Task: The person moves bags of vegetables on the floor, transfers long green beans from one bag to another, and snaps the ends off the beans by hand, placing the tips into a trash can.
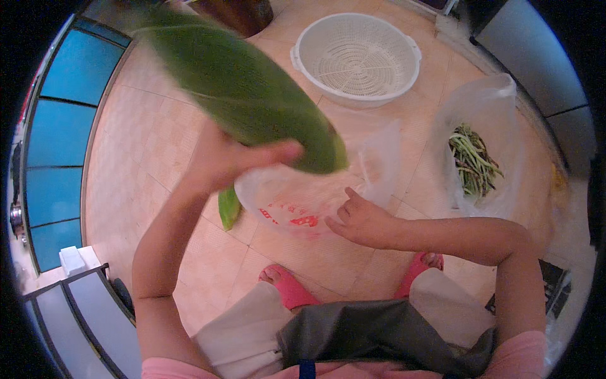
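My left hand (236, 158) is raised and grips a large green corn husk or broad leaf (246, 90), blurred by motion; which of the two it is I cannot tell. The thumb lies across it near its pale lower end. My right hand (357, 218) is lower, beside a translucent plastic bag (293, 189) with red print that lies on the floor. Its fingers are partly curled and hold nothing that I can see. A smaller green leaf piece (229, 208) lies at the bag's left side, under my left wrist.
A white plastic colander (357, 61) stands on the tiled floor ahead. To the right, an open clear plastic bag (511, 142) holds long green beans (473, 163). A dark brown container (236, 16) stands at the top. Blue cabinet doors (59, 128) line the left.
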The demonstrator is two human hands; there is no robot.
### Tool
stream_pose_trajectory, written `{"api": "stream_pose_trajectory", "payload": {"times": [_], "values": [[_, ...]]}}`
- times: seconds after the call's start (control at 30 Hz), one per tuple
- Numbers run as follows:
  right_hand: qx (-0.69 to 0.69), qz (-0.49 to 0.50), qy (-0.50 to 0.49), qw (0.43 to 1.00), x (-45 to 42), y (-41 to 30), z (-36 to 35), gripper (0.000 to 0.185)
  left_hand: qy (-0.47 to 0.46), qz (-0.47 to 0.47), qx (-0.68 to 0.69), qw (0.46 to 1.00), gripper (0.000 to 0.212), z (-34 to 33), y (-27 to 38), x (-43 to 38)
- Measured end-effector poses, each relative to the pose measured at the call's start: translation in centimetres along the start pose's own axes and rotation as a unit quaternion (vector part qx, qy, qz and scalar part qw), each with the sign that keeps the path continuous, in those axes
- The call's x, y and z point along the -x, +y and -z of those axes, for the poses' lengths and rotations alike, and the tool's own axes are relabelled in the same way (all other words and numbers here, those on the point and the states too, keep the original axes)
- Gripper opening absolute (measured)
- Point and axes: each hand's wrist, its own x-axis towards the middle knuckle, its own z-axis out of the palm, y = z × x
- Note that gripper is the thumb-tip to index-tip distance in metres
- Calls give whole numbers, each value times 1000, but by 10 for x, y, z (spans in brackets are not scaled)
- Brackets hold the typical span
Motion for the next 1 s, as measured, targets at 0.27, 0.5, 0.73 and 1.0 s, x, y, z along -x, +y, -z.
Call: {"api": "stream_pose_trajectory", "payload": {"times": [0.27,0.5,0.73,1.0], "values": [[-18,-17,-68,997,14,3,14,32,-144,-89,-389,905,61,-35,-61,11],[-18,-48,-13,999,18,6,10,22,-261,7,-563,784,64,-47,-88,11],[-64,-137,-117,981,25,25,27,38,-284,11,-634,719,53,-35,-126,5],[2,-143,-138,980,15,33,30,32,-254,31,-658,708,44,-27,-137,4]]}}
